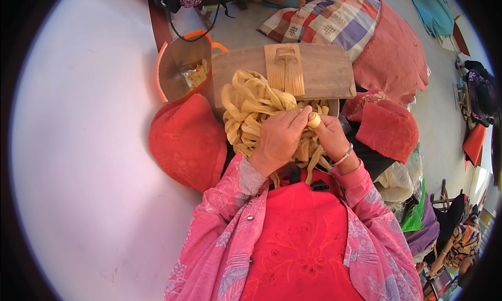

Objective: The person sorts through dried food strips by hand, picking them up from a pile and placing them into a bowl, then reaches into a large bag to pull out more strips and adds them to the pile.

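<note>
My left hand is closed, its fingers bent inward and its fingertips meeting those of my right hand. My right hand, with a bracelet at the wrist, is closed too. A small coil of pale yellow strip shows between the fingertips; whether it also wraps a finger I cannot tell. Below and left of the hands lies a loose heap of long, soft tan strips, some hanging toward my lap. Behind the heap lies a wooden board with a lighter wooden piece across it.
An orange-rimmed bucket holding a few yellow pieces stands at the far left. Red cloth covers my left knee and right knee. A checked cloth lies beyond the board. Another person sits at the right.
</note>
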Available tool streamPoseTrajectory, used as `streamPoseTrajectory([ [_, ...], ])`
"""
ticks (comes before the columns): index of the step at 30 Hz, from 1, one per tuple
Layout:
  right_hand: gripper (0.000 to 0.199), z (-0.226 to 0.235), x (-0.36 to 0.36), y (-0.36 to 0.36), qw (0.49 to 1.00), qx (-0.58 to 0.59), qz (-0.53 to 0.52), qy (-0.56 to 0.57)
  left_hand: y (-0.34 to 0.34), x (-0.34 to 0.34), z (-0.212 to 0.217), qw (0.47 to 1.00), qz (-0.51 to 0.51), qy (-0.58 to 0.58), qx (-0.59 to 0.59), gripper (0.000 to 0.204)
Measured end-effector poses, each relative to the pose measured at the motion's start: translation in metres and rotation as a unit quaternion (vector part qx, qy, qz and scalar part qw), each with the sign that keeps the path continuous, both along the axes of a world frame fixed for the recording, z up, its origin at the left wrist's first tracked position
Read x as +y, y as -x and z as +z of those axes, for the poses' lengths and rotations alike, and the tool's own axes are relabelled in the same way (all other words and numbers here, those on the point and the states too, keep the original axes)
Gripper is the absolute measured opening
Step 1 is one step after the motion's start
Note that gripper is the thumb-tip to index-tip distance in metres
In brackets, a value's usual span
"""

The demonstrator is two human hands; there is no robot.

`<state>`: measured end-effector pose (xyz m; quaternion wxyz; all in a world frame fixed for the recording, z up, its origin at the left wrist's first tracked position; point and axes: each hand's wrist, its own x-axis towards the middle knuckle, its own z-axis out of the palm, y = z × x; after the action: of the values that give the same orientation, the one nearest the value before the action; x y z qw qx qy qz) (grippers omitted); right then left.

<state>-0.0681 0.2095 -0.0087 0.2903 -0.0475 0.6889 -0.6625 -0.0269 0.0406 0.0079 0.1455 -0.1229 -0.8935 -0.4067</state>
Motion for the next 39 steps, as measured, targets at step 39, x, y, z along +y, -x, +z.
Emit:
streamPoseTrajectory([
  [39, 0.018, 0.057, 0.013, 0.033, 0.963, 0.137, 0.167, -0.162, 0.002, -0.031, 0.019, 0.994, -0.042, -0.085, -0.054, 0.008],
])
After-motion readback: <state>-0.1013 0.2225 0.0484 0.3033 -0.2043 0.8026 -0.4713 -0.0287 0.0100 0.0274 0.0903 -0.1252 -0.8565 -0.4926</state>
